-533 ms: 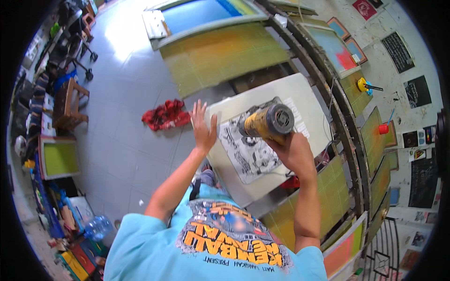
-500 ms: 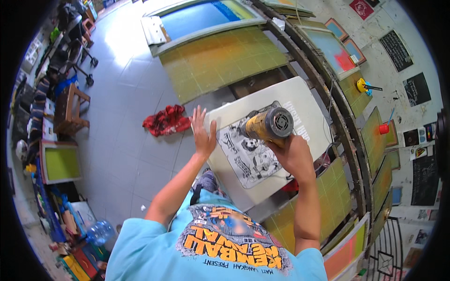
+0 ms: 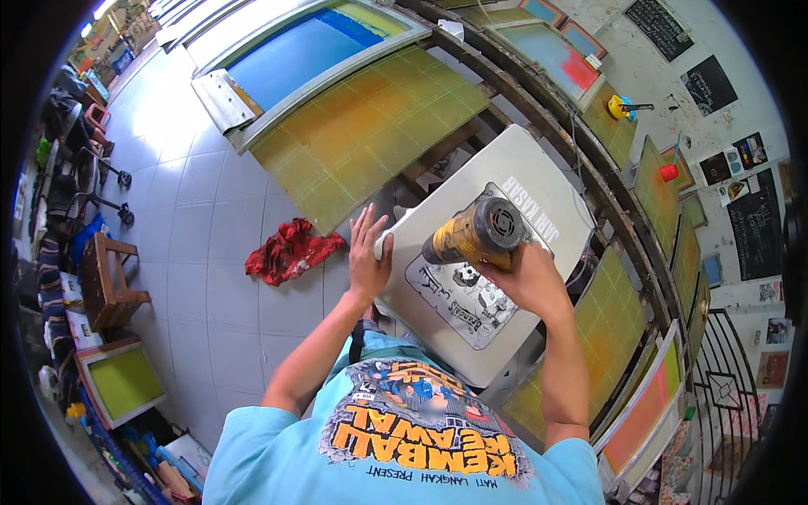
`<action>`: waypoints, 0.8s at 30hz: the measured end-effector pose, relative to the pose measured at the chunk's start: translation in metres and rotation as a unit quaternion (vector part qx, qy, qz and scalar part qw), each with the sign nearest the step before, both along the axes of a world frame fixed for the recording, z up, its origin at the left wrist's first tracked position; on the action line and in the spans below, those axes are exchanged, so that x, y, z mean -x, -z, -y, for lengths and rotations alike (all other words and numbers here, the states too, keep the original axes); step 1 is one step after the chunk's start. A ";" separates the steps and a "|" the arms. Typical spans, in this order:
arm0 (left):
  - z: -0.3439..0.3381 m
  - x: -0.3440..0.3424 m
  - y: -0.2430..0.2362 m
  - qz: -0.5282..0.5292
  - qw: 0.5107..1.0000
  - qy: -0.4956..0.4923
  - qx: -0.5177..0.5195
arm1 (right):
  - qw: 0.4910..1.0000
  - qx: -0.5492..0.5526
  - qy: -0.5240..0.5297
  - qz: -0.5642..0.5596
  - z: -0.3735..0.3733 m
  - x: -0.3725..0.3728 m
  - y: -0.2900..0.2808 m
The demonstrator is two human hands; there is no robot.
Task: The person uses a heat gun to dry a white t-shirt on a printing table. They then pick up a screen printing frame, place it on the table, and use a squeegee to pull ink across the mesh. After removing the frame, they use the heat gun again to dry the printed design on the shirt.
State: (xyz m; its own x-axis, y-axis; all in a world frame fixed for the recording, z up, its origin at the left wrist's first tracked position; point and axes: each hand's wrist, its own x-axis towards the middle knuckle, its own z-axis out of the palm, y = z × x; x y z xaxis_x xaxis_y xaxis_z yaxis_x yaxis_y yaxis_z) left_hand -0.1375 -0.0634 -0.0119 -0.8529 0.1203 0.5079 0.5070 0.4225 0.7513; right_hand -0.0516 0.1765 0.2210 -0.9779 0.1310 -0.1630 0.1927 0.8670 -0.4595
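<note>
Red cloth [image 3: 295, 251] lies crumpled on the grey tiled floor [image 3: 215, 278], left of the cream surface [image 3: 515, 156]. Beyond the surface is a yellow-green board [image 3: 362, 126], with a blue-meshed frame [image 3: 303, 59] behind it. A wooden stool [image 3: 109, 286] and a green-meshed frame [image 3: 124, 383] stand at far left. Dark rails [image 3: 547, 114] run along the right side; a second yellow-green board [image 3: 610, 311] sits between them and the right forearm.

A black-and-white printed design [image 3: 463, 307] lies on the surface. The heat gun [image 3: 471, 231] and the right hand [image 3: 530, 279] block the view of its upper part.

Right fingers: closed around the handle of the heat gun, which is above the design with its vented end tilted toward the upper right. Left hand [image 3: 368, 265]: fingers extended, slightly spread, thumb apart, at the left edge of the surface; whether they pinch the edge cannot be determined.
</note>
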 end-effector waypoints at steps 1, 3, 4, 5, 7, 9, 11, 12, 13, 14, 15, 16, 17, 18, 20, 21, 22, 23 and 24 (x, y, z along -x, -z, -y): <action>-0.001 0.001 0.001 0.000 1.000 0.006 -0.008 | 1.000 -0.014 0.000 -0.020 0.000 -0.001 0.007; 0.000 0.002 0.001 0.010 1.000 0.019 0.014 | 0.998 -0.041 0.021 -0.031 0.005 0.002 0.010; 0.000 0.002 0.001 0.012 0.999 0.027 0.024 | 0.997 -0.055 0.041 -0.022 0.009 0.005 0.006; 0.002 0.001 0.000 0.013 0.999 0.035 0.035 | 0.996 -0.069 0.060 -0.013 0.012 0.007 0.003; 0.005 0.004 0.004 0.012 0.998 0.034 0.051 | 0.997 -0.052 0.044 -0.027 0.014 0.007 -0.001; 0.007 0.004 0.004 0.019 0.997 0.040 0.066 | 0.999 -0.015 0.017 -0.026 0.011 0.004 -0.002; 0.007 0.005 0.000 0.016 0.997 0.052 0.053 | 0.998 -0.024 0.055 0.002 0.012 0.011 -0.006; 0.007 0.006 -0.004 0.014 0.997 0.056 0.044 | 0.997 -0.030 0.072 0.016 0.013 0.013 -0.010; 0.008 0.004 0.000 0.017 0.997 0.061 0.043 | 0.996 -0.044 0.080 0.002 0.012 0.013 -0.007; 0.010 0.001 0.006 0.019 0.997 0.065 0.040 | 0.994 -0.058 0.087 -0.011 0.012 0.012 -0.003; 0.011 0.003 0.006 0.019 0.997 0.068 0.038 | 0.993 -0.072 0.094 -0.028 0.010 0.013 0.001; 0.010 0.003 0.007 0.025 0.997 0.066 0.033 | 0.994 -0.066 0.088 -0.027 0.008 0.014 0.001; 0.009 0.005 0.007 0.022 0.997 0.066 0.030 | 0.996 -0.045 0.079 -0.011 0.007 0.016 -0.002; 0.008 0.006 0.006 0.023 0.997 0.065 0.029 | 0.997 -0.022 0.071 0.007 0.007 0.016 -0.006; 0.009 0.006 0.006 0.020 0.997 0.064 0.030 | 0.997 -0.007 0.071 0.026 0.004 0.017 -0.007; 0.010 0.006 0.006 0.017 0.997 0.063 0.030 | 0.996 -0.016 0.080 0.026 0.002 0.018 -0.005; 0.011 0.005 0.006 0.014 0.997 0.062 0.031 | 0.995 -0.026 0.088 0.027 0.000 0.019 -0.005; 0.010 0.005 0.006 0.009 0.997 0.065 0.031 | 0.994 -0.042 0.102 0.025 -0.001 0.020 -0.008; 0.010 0.004 0.006 0.003 0.997 0.068 0.032 | 0.991 -0.058 0.115 0.023 -0.001 0.022 -0.011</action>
